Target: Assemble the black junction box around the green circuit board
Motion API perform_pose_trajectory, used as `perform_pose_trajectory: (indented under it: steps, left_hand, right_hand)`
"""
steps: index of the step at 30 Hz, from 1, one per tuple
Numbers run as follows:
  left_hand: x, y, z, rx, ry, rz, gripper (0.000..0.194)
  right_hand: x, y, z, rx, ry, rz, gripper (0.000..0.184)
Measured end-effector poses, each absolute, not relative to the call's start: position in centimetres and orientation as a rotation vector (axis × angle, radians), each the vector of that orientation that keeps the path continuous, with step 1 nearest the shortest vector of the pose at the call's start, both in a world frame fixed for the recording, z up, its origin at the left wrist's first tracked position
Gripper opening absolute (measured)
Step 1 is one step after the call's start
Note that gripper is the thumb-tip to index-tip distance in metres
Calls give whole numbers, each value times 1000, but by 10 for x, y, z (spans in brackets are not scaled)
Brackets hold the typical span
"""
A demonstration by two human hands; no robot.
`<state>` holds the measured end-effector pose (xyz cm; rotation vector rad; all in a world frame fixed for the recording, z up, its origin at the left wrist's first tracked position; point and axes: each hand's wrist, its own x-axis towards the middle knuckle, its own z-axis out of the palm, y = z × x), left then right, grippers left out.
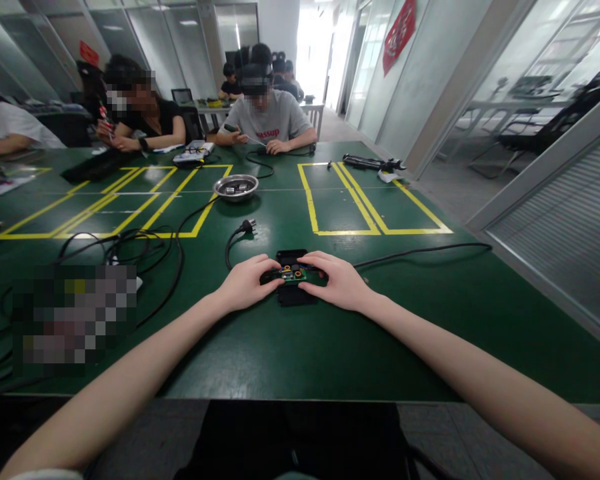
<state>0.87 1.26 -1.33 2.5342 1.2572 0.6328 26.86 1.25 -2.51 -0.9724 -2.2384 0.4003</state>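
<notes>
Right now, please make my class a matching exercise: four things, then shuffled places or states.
1. Small green circuit board
2. Round silver metal bowl
3. Black pronged plug
4. Red lettered banner

A. Holding small shiny pieces
B. Hanging at upper right
C. Between left hand and right hand
D. Between bowl and left hand

1-C, 2-A, 3-D, 4-B

The green desk (220, 363) before me is marked with yellow tape (347, 233). A metal bowl (236, 195) sits toward its far side, a black plug (249, 227) nearer this edge. Dark cord (181, 257) sprawls in loops on the left; another cord (420, 251) trails off right. Two black plastic pieces (297, 296) lie between, one beyond the other. That dark thing (370, 162) far right may be a folded stand.
</notes>
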Motion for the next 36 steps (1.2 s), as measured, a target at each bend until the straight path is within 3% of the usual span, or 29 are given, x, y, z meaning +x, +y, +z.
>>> perform_pose_trajectory:
  steps: [22,29,36]
  left_hand:
    - [4,17,-12,2466,1159,677,18]
    - [3,18,-12,2449,1159,676,19]
    - [1,19,-13,2463,1149,679,19]
  right_hand:
    - [263,5,-25,-1011,-2208,397,30]
    - [270,7,-19,-990,-2163,500,34]
    - [288,23,-18,-1072,-2269,410,12]
